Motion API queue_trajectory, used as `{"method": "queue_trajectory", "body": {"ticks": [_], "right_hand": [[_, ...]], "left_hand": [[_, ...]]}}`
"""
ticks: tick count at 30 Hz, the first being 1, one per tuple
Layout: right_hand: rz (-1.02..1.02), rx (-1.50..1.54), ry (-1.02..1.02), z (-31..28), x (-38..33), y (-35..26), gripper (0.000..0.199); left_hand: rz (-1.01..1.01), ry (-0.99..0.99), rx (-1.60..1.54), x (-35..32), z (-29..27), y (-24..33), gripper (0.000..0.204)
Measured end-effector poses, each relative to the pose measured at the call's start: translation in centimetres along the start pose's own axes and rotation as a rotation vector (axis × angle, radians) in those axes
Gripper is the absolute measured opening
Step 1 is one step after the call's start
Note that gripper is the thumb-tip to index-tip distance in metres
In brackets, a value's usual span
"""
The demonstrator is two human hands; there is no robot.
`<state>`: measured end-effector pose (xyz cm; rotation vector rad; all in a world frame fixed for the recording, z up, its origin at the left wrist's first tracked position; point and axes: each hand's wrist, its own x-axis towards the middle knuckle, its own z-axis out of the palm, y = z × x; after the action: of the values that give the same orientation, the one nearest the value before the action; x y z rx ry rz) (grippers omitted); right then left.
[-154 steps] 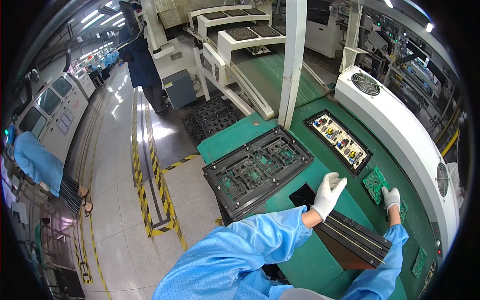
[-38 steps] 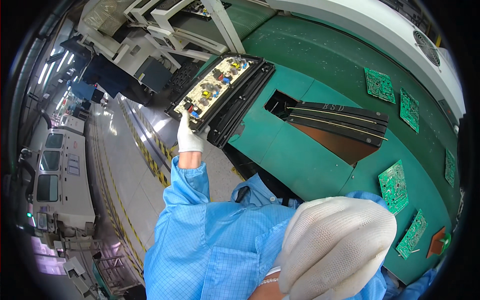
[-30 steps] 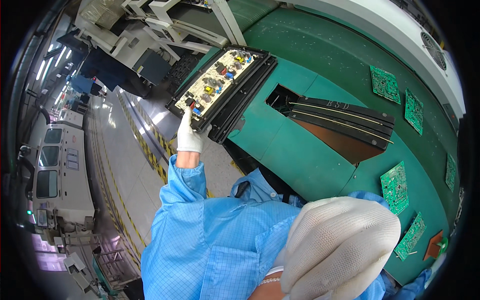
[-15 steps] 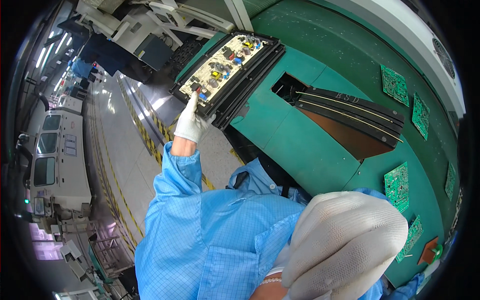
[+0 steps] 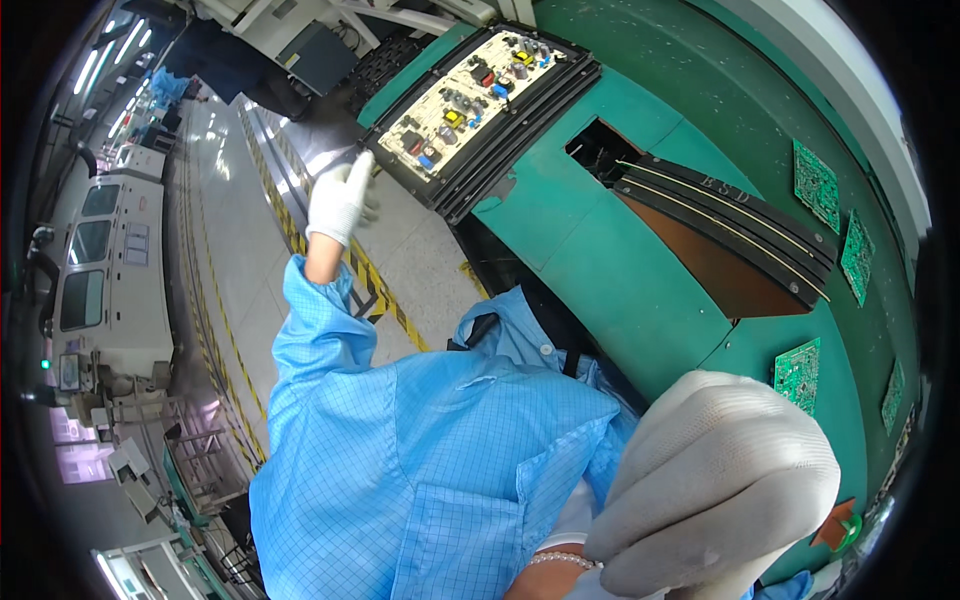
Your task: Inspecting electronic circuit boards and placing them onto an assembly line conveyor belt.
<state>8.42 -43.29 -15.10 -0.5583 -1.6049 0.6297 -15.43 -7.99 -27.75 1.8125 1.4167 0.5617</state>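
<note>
My left hand (image 5: 342,200), in a white glove, is off the near-left corner of a black frame (image 5: 510,130). Its fingers are partly spread, with nothing visible in them. In the frame lies a cream circuit board (image 5: 428,112) carrying red, blue, yellow and dark components. Large and close at the lower right is my right hand (image 5: 725,480), also gloved. Its fingers are curled and pressed together, and anything inside them is hidden. Behind it a green circuit board (image 5: 798,375) stands on the green worktop.
The green worktop (image 5: 600,235) has a rectangular opening (image 5: 597,150) and a black rail assembly with a brown side (image 5: 735,230). More green circuit boards (image 5: 816,186) stand along its far right. Yellow-black floor tape (image 5: 375,285) runs at left, beside a white machine (image 5: 115,270).
My left hand has come off the frame's corner and moved left. My right hand stays raised and curled close by, slightly lower and to the right. The whole view has shifted a little.
</note>
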Motion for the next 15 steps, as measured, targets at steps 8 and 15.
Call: {"method": "queue_trajectory", "body": {"ticks": [8, 15], "right_hand": [[0.138, -0.102, -0.629, -4.4, 4.3, -1.7, 0.033], [0.129, -0.074, -0.666, -5.0, 4.6, -1.2, 0.034]], "left_hand": [[0.683, 0.151, 0.322, -4.8, 2.7, 0.5, 0.031], [0.773, 0.239, 0.47, -4.1, 6.1, -0.2, 0.048]]}}
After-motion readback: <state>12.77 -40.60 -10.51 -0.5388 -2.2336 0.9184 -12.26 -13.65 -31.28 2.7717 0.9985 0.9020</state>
